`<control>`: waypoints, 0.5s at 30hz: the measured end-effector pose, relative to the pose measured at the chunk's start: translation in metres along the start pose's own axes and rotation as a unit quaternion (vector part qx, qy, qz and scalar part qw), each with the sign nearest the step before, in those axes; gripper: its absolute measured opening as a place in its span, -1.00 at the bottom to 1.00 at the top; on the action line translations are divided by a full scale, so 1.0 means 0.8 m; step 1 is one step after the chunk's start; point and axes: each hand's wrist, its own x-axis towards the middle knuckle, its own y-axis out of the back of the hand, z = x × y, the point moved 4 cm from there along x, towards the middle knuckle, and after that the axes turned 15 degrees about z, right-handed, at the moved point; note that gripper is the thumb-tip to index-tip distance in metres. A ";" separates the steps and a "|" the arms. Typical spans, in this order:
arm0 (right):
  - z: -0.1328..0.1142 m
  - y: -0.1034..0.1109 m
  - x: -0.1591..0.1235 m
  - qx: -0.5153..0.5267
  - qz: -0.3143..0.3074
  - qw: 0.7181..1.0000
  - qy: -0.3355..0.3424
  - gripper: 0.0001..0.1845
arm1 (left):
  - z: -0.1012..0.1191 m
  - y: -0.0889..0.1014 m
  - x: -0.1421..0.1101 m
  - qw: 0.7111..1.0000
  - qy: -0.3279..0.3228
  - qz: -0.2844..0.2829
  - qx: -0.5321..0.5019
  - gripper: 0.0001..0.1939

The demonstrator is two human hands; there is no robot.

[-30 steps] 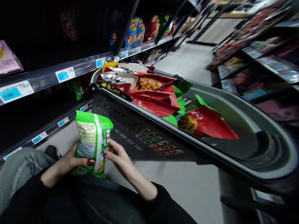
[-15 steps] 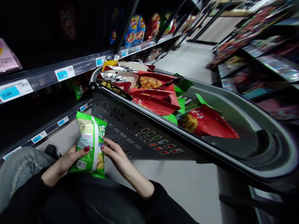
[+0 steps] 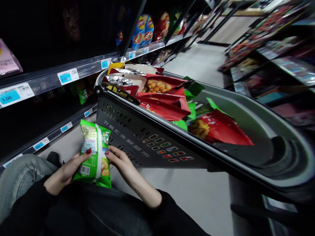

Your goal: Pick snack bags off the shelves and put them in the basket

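Observation:
Both my hands hold a green snack bag [image 3: 94,164] upright above my lap, its printed back with barcode and white seam facing me. My left hand [image 3: 71,168] grips the left side, thumb on the front and fingers hidden behind. My right hand [image 3: 120,159] holds the right edge, thumb on the front and the other fingers curled partly behind it. Just beyond stands a dark grey shopping basket [image 3: 128,129]. Inside it lie several red snack bags [image 3: 221,129], some green bags [image 3: 193,90] and a yellow-topped bag [image 3: 115,66].
A dark shelf with price tags [image 3: 67,76] runs along the left, holding a pink bag [image 3: 8,59]. Blue chip bags [image 3: 143,31] stand further along. A lower shelf holds green bags [image 3: 82,93]. Blurred shelves [image 3: 283,59] line the right side, across the grey floor [image 3: 197,62].
The green bag has turned slightly in my hands and shifted a little left and down. My left thumb has moved up and left on it. The basket stays in place.

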 end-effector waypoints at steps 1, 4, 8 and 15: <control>-0.001 0.000 -0.001 0.002 0.001 1.000 -0.001 -0.52 | 0.000 0.001 0.000 1.000 -0.009 -0.001 0.005 -0.41; -0.006 0.002 -0.004 0.013 0.016 1.000 0.015 -0.51 | 0.006 0.003 0.000 0.997 -0.066 0.002 0.036 -0.31; -0.015 0.002 -0.012 0.029 0.050 0.996 0.061 -0.54 | 0.013 0.005 0.004 0.991 -0.129 0.013 0.032 -0.39; -0.036 -0.019 -0.049 0.035 -0.009 0.992 0.120 -0.66 | 0.013 -0.002 -0.002 0.992 -0.072 -0.060 -0.083 -0.27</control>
